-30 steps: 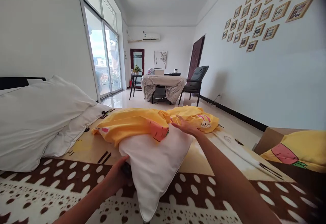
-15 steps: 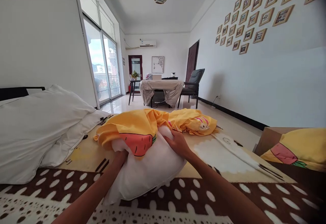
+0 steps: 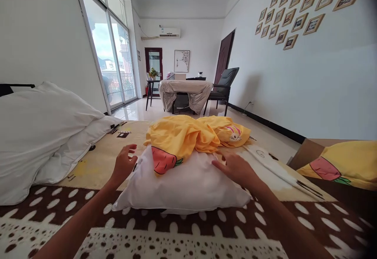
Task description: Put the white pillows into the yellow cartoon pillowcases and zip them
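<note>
A white pillow lies flat on the patterned blanket in front of me. Bunched yellow fabric with a carrot print covers its far part. My left hand is raised just left of the pillow, fingers apart and curved, holding nothing. Over the pillow's right side is my right hand, its fingers spread near the white cover; whether it touches the pillow is unclear. More yellow cloth with a rabbit face lies crumpled behind, to the right.
Large white pillows are piled at the left. At the right, a cardboard box holds a yellow carrot-print item. Beyond the blanket stand a covered table and a black chair.
Both hands have let go of the pillow and yellow fabric and moved apart. The pillow now lies flatter and squarer to me, and the fabric has shifted right. The view has tilted down slightly.
</note>
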`<state>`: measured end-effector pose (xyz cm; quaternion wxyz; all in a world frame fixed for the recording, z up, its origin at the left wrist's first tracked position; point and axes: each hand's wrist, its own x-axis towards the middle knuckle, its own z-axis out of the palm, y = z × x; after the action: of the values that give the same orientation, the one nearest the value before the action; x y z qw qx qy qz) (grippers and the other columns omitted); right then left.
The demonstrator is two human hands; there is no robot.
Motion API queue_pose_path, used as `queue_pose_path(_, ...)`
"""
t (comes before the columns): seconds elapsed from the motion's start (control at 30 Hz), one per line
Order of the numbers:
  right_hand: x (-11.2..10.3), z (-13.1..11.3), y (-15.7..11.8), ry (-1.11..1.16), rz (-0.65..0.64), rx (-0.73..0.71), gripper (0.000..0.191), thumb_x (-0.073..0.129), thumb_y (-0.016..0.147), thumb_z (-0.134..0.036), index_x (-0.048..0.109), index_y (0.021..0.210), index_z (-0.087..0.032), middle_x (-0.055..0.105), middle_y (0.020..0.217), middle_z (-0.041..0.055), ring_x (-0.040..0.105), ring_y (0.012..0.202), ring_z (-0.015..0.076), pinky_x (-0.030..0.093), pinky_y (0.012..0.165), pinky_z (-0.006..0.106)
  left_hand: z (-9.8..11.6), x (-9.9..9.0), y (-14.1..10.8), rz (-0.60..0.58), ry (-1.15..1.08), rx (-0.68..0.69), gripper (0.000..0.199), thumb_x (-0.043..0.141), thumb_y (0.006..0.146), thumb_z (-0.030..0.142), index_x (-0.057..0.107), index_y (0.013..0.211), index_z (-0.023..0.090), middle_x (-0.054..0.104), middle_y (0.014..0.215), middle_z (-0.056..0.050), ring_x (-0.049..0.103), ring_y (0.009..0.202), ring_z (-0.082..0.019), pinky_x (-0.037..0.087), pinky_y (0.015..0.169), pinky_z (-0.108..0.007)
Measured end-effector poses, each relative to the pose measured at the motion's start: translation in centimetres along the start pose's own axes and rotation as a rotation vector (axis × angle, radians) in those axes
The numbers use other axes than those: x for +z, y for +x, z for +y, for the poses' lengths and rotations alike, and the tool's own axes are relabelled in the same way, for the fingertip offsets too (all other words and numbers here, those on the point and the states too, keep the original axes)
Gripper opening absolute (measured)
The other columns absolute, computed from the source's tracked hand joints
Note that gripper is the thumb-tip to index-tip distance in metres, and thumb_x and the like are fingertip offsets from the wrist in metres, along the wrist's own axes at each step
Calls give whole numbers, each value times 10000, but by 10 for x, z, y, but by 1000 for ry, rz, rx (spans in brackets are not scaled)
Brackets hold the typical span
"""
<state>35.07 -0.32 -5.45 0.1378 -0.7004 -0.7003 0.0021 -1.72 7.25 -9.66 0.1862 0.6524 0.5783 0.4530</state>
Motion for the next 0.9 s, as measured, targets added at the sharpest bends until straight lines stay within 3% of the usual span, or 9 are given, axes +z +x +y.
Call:
queue_pose_path(0.07, -8, -6, 7, 16, 159, -30, 438, 500, 878, -418, 543, 1243, -179, 617, 1137, 121, 582, 1024, 251, 415, 817, 329, 26, -8, -8, -26, -19, 134, 280, 444, 741, 248, 559, 989, 190, 599, 1080, -72, 558, 990, -223, 473, 860, -410)
queue_pose_path(0.17, -5, -26, 23, -66, 157, -85, 352, 577, 821, -366, 614, 1115, -177, 626, 1104, 118, 555, 1053, 272, 375, 861, 355, 67, -7, -25, -238, 45, 425, 267, 489, 789, 291, 587, 1023, 209, 620, 1088, -57, 565, 1007, -205, 466, 900, -366)
queue_pose_path(0.27, 17, -42, 44, -70, 150, -61, 265, 602, 776, -293, 635, 995, -146, 642, 1078, 142, 550, 1051, 294, 334, 870, 380, 91, 12, -39, -369, 317, 769, 478, 557, 759, 221, 500, 1232, 199, 538, 1290, -101, 485, 1186, -257, 400, 999, -414)
queue_pose_path(0.33, 36, -47, 56, -4, 227, -29, 252, 556, 791, -232, 616, 1018, -141, 642, 1102, 139, 549, 1060, 273, 314, 872, 365, 94, 28, -39, -357, 464, 857, 585, 558, 714, 153, 460, 1290, 185, 502, 1347, -125, 434, 1249, -296, 370, 1015, -452)
queue_pose_path(0.4, 50, -47, 65, 38, 296, 6, 248, 492, 794, -146, 609, 1012, -150, 656, 1085, 118, 561, 1042, 236, 302, 869, 340, 91, 39, -28, -283, 482, 833, 473, 500, 725, 104, 537, 1190, 180, 590, 1225, -118, 502, 1167, -276, 401, 955, -424)
queue_pose_path(0.47, 57, -42, 68, 54, 342, 45, 255, 450, 768, -81, 623, 941, -151, 679, 1016, 106, 581, 994, 212, 298, 860, 324, 87, 41, -10, -183, 399, 755, 246, 435, 753, 86, 615, 889, 184, 663, 904, -66, 590, 904, -210, 438, 817, -341)
queue_pose_path(0.57, 55, -32, 67, 85, 423, 90, 263, 415, 769, -80, 644, 870, -158, 698, 932, 96, 593, 935, 205, 300, 865, 329, 82, 26, 16, -36, 280, 650, 195, 390, 749, 110, 497, 607, 189, 509, 567, 5, 485, 574, -140, 388, 588, -258)
queue_pose_path(0.77, 31, -14, 52, 273, 723, 10, 263, 366, 768, -184, 603, 656, -206, 679, 727, 71, 576, 725, 205, 395, 783, 336, 59, -19, 28, 173, 70, 420, 181, 382, 689, 210, 511, 563, 196, 450, 491, 25, 423, 498, -128, 338, 477, -231)
queue_pose_path(0.9, 11, -10, 30, 381, 855, -112, 239, 405, 757, -235, 580, 595, -230, 604, 591, 45, 532, 573, 185, 424, 600, 308, 33, -35, 21, 146, 16, 320, 220, 407, 664, 284, 579, 546, 213, 514, 476, 22, 465, 461, -137, 379, 452, -230)
